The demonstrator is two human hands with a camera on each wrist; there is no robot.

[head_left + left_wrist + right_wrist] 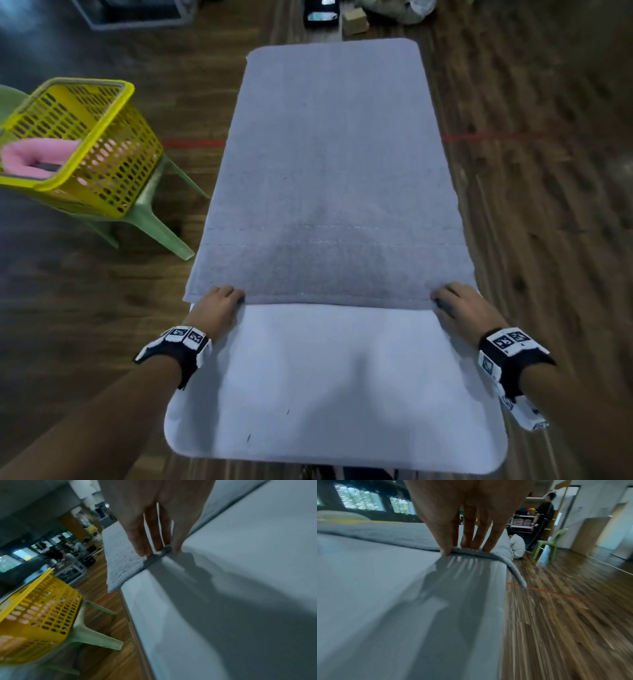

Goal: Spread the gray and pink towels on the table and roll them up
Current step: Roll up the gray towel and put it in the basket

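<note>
The gray towel (329,171) lies spread flat along the white table (335,394), reaching its far end and hanging slightly over both sides. My left hand (226,298) pinches the towel's near left corner; in the left wrist view the fingers (145,545) sit on top of the hem and the thumb is at its edge. My right hand (448,299) pinches the near right corner, and the right wrist view shows the hem (471,553) lifted a little between thumb and fingers. The pink towel (37,156) lies bunched in a yellow basket (113,144).
The yellow basket stands on a green plastic chair (161,226) to the left of the table. A cardboard box (354,20) and dark items lie on the wood floor beyond the far end. Another green chair (551,540) and a standing person (544,515) are far off to the right.
</note>
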